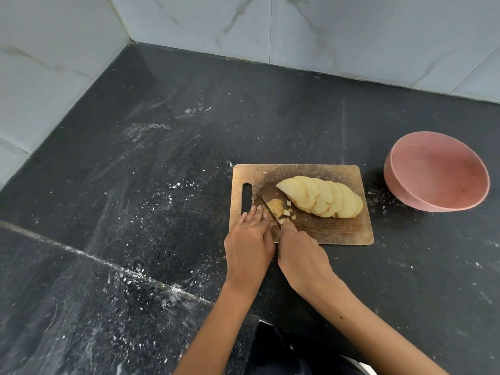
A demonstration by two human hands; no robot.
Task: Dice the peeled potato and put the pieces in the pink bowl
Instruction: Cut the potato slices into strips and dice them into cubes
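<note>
A wooden cutting board [332, 231] lies on the dark counter. A fanned row of pale potato slices [322, 196] rests across its right half. At the board's left, a slice cut into strips [276, 205] sits beside a few small diced pieces [287, 212]. My right hand [300, 253] grips the handle of a knife [269, 209] whose blade lies across that slice. My left hand [250, 239] rests with straight fingers on the board, fingertips by the slice. The pink bowl [438, 171], with nothing in it, stands on the counter right of the board.
The black stone counter [162, 171] is streaked with white dust and crumbs. Grey marble-tiled walls [297, 28] close it at the back and left. A raised seam [108, 263] crosses the counter at the lower left. The counter's front edge runs near my forearms.
</note>
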